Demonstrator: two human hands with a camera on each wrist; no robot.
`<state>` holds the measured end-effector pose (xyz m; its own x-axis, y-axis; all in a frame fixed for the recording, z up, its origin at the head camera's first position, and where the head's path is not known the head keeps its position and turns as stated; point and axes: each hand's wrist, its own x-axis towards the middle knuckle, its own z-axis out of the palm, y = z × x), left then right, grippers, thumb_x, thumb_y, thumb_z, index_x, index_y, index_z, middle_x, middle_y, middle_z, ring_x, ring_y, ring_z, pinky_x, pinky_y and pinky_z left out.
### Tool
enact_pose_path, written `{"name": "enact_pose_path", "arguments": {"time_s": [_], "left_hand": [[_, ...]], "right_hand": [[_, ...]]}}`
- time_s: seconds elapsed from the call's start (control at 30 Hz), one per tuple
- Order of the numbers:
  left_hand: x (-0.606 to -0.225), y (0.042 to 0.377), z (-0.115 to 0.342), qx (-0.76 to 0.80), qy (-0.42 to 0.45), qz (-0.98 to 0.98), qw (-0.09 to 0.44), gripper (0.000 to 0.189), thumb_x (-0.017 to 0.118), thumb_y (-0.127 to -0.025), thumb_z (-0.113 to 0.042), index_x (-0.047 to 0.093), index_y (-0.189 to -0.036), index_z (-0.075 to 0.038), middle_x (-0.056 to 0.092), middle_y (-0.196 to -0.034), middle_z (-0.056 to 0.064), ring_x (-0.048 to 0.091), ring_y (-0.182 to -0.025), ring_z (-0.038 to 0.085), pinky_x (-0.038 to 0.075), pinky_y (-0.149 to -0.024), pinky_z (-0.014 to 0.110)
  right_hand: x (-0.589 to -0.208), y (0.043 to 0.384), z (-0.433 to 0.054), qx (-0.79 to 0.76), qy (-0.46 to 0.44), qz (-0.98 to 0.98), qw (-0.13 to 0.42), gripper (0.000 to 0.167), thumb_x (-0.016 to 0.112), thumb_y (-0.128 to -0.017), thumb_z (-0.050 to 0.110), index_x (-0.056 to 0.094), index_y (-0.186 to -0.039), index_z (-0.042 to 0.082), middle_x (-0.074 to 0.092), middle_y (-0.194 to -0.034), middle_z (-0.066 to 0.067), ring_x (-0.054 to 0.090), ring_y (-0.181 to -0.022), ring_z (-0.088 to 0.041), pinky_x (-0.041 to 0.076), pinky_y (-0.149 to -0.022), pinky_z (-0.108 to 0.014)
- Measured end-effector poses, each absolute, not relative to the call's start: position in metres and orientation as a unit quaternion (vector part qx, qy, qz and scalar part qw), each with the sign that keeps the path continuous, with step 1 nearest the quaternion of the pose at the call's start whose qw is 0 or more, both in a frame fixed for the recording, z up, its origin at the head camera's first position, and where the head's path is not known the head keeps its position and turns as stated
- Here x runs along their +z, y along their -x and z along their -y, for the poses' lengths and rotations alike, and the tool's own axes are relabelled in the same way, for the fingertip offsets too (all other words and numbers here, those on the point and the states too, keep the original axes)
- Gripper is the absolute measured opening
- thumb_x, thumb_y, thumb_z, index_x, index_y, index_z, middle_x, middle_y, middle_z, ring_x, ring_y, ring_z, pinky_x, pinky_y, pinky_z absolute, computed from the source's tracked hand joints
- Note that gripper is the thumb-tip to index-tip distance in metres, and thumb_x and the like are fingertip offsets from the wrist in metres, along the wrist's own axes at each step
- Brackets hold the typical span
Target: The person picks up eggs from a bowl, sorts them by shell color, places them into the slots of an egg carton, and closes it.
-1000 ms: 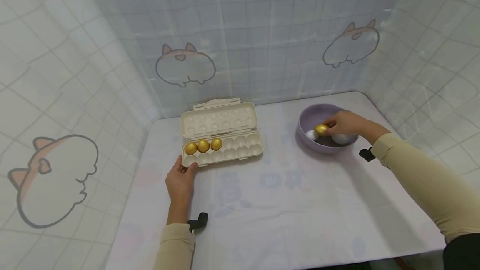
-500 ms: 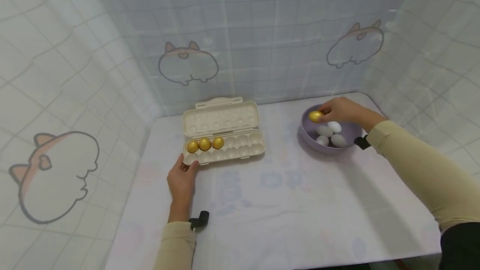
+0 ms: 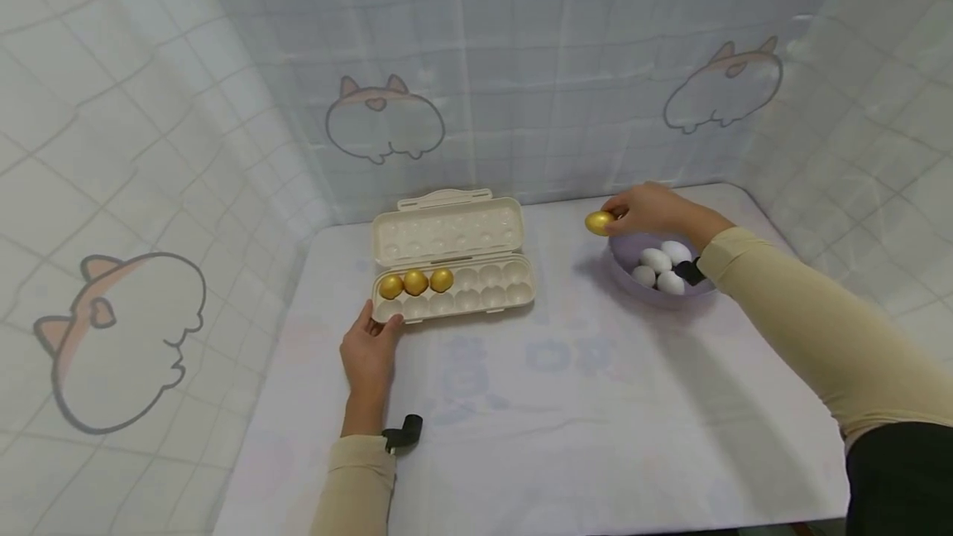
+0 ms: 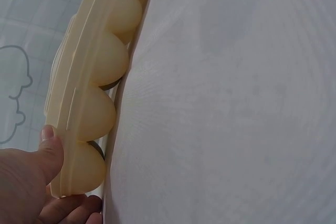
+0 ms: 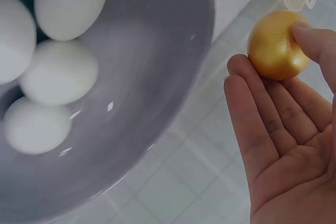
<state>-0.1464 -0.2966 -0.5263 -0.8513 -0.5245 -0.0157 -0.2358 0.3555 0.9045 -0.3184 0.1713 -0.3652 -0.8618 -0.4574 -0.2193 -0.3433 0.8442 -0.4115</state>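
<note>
My right hand (image 3: 651, 209) pinches a golden egg (image 3: 598, 223) between thumb and fingertips, just past the left rim of a purple bowl (image 3: 624, 271). Several white eggs (image 5: 60, 72) lie in that bowl. To the left stands a cream egg carton (image 3: 469, 300) with its lid (image 3: 450, 232) laid back. Three golden eggs (image 3: 415, 282) fill the left part of its back row. My left hand (image 3: 368, 354) grips the carton's front left corner, the thumb (image 4: 50, 150) against the rim and the other fingers round the end, partly hidden in the left wrist view.
A pale patterned cloth (image 3: 551, 437) covers the table. Tile-patterned curtains (image 3: 521, 64) with cartoon animals close off the back and both sides. A black wrist camera (image 3: 688, 272) on the right arm overlaps the bowl's right part.
My right hand has lifted the golden egg out of the bowl and carried it left past the rim, uncovering the white eggs. The left hand keeps its grip on the carton.
</note>
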Motion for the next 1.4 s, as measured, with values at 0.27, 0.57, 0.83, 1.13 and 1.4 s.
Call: {"name": "enact_pose_path", "arguments": {"time_s": [0.27, 0.57, 0.83, 1.13, 1.4], "left_hand": [[-0.526, 0.144, 0.296, -0.522, -0.227, 0.809, 0.149, 0.077, 0.080, -0.096, -0.023, 0.042, -0.161, -0.010, 0.057, -0.155, 0.015, 0.062, -0.139, 0.027, 0.056, -0.110, 0.038], [-0.528, 0.142, 0.295, -0.524, -0.226, 0.807, 0.152, 0.076, 0.081, -0.096, -0.021, 0.043, -0.160, -0.008, 0.057, -0.154, 0.018, 0.063, -0.138, 0.029, 0.057, -0.109, 0.038], [-0.530, 0.145, 0.296, -0.525, -0.228, 0.805, 0.157, 0.077, 0.083, -0.094, -0.021, 0.045, -0.160, -0.009, 0.059, -0.152, 0.017, 0.066, -0.135, 0.027, 0.058, -0.106, 0.035], [-0.528, 0.145, 0.297, -0.522, -0.229, 0.807, 0.156, 0.078, 0.083, -0.094, -0.021, 0.045, -0.160, -0.008, 0.060, -0.151, 0.018, 0.066, -0.134, 0.028, 0.058, -0.106, 0.035], [-0.526, 0.146, 0.298, -0.520, -0.226, 0.809, 0.155, 0.078, 0.083, -0.093, -0.021, 0.044, -0.160, -0.007, 0.060, -0.151, 0.019, 0.065, -0.135, 0.029, 0.058, -0.106, 0.036]], "right_hand": [[-0.368, 0.326, -0.149, -0.155, 0.242, -0.948, 0.134, 0.046, 0.073, -0.099, 0.030, 0.069, -0.139, 0.009, 0.077, -0.128, -0.012, 0.069, -0.119, -0.031, 0.057, -0.100, -0.050], [-0.375, 0.334, -0.124, -0.165, 0.260, -0.944, 0.120, 0.044, 0.074, -0.098, 0.031, 0.072, -0.135, 0.007, 0.078, -0.125, -0.011, 0.071, -0.116, -0.029, 0.058, -0.100, -0.048], [-0.373, 0.336, -0.102, -0.168, 0.272, -0.941, 0.110, 0.046, 0.075, -0.097, 0.031, 0.072, -0.134, 0.004, 0.078, -0.124, -0.014, 0.072, -0.115, -0.030, 0.059, -0.099, -0.048], [-0.378, 0.343, -0.074, -0.156, 0.303, -0.936, 0.088, 0.039, 0.075, -0.097, 0.030, 0.076, -0.127, 0.007, 0.081, -0.117, -0.010, 0.074, -0.106, -0.025, 0.061, -0.094, -0.044], [-0.378, 0.345, -0.049, -0.141, 0.324, -0.932, 0.082, 0.037, 0.074, -0.097, 0.033, 0.077, -0.126, 0.010, 0.081, -0.116, -0.006, 0.073, -0.105, -0.024, 0.059, -0.095, -0.043]]}}
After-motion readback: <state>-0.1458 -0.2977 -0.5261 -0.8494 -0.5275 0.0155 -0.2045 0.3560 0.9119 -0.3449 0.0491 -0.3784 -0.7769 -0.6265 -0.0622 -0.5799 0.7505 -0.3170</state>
